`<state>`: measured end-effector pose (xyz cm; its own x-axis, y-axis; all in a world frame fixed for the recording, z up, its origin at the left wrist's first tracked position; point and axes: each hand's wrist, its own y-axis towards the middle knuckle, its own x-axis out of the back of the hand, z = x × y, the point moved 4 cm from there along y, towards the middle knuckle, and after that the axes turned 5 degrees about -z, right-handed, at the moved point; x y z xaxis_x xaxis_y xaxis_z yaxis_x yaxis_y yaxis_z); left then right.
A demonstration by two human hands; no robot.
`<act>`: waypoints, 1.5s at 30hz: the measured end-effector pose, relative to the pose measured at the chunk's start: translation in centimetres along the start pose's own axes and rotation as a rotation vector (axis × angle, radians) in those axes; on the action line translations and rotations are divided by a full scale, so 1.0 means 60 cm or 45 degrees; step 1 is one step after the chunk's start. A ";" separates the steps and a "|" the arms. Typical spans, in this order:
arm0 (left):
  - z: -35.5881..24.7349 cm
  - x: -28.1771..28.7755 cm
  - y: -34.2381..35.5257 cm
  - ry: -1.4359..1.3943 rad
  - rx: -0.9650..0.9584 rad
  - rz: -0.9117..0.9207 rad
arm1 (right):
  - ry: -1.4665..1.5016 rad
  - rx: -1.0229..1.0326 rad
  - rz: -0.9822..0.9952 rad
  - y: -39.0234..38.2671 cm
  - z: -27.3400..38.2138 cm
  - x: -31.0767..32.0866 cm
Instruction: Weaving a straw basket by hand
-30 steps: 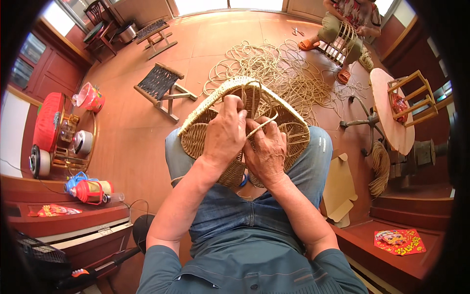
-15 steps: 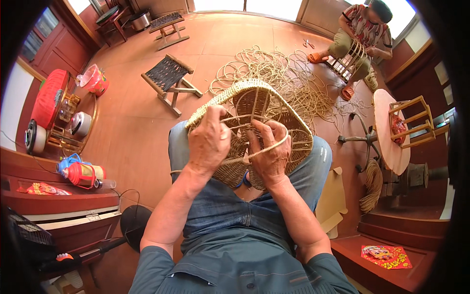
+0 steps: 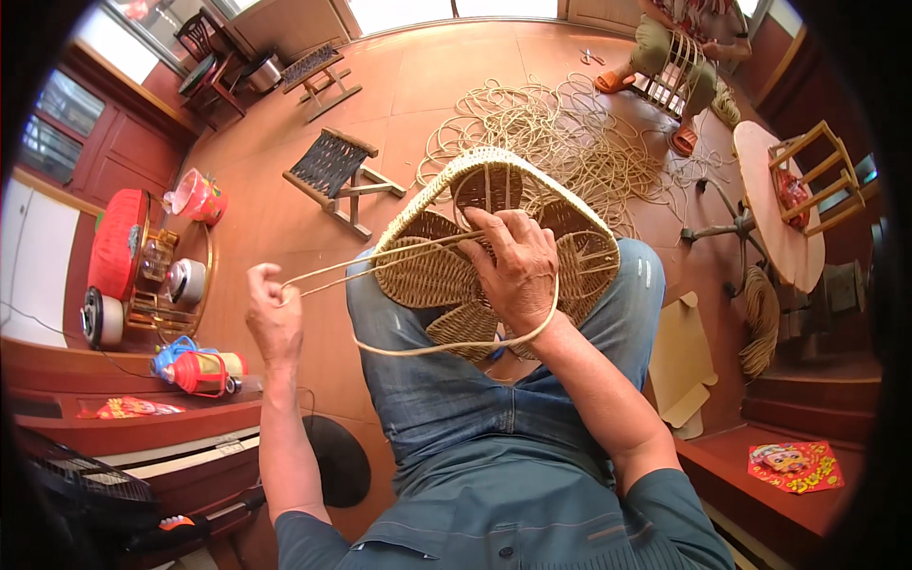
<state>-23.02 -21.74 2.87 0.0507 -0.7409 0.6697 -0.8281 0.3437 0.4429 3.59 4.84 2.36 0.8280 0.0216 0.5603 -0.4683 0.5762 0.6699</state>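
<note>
A woven basket-like piece [image 3: 432,275] of tan cord rests across my thighs, with a thick braided rim and petal-shaped woven panels inside. My left hand [image 3: 275,318] is out to the left of it, fingers pinched on a pale cord [image 3: 418,352]. Two strands run taut from that pinch to my right hand [image 3: 518,266], which is over the middle of the piece with its fingers closed on the cord. A slack loop of the cord hangs beneath, curving past my right wrist. My right fingers hide part of the centre and the exact grip there.
A heap of loose cord [image 3: 541,142] lies on the floor ahead. Beyond it, a co-worker [image 3: 660,57] sits with a slatted frame. A folding stool [image 3: 328,166] stands ahead left, a round table [image 3: 774,204] at right. Flattened cardboard [image 3: 684,370] is beside my right leg.
My left hand has moved from over the woven piece out to the left, drawing the strands taut. My right hand has stayed over the piece, and the view has shifted slightly.
</note>
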 end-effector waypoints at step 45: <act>-0.021 -0.019 -0.109 -0.581 0.478 0.644 | 0.130 -0.075 0.150 0.031 0.013 -0.047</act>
<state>-16.95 -22.44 -0.05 -0.5510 -0.7384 0.3887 -0.8271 0.5451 -0.1368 0.13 5.19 2.42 0.7968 0.1734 0.5788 -0.5478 0.6115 0.5709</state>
